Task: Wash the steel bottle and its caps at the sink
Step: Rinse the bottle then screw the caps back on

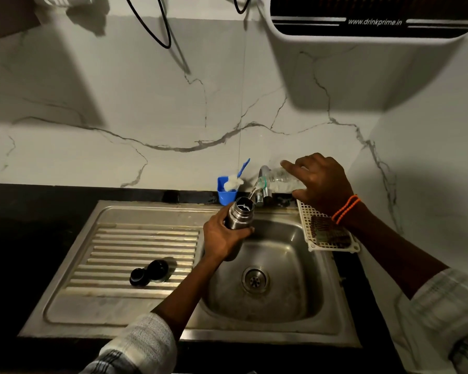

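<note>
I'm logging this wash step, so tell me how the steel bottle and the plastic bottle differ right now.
The steel bottle is opaque metal; the plastic bottle is clear. The steel bottle stands roughly upright in the left hand, mouth up; the plastic bottle is tipped on its side in the right hand, mouth down-left. The plastic bottle pours water out; the steel bottle takes it in. Both are uncapped and held over the sink.

My left hand (222, 238) is curled round the steel bottle (237, 220), holding it upright. My right hand (319, 182), arm stretched forward, grips a clear plastic bottle (277, 180) tipped toward it.
</note>
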